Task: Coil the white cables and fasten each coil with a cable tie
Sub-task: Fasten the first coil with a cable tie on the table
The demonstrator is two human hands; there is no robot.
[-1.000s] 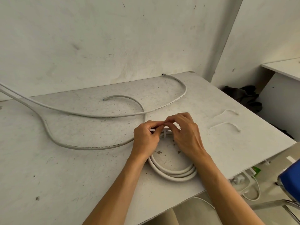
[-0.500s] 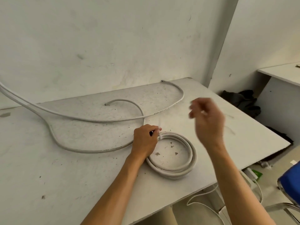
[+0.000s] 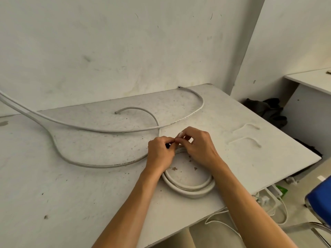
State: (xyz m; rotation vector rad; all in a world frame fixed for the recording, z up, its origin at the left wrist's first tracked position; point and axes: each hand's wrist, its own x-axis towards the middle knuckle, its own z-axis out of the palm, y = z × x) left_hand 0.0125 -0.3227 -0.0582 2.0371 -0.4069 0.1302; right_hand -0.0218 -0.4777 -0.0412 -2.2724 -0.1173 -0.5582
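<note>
Because the coil (image 3: 190, 185) lying flat near the front edge of the table (image 3: 86, 197) would likely spring open, the left hand (image 3: 160, 155) pinches the cable tie (image 3: 179, 135) at its far side while the right hand (image 3: 199, 148) pinches its tail; loose cable (image 3: 107, 130) sprawls behind.

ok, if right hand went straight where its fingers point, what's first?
Probably the left hand: the right hand points left at it, both pinching the cable tie over the coiled white cable.

Dark cloth (image 3: 268, 111) and blue chair (image 3: 320, 199)
</note>
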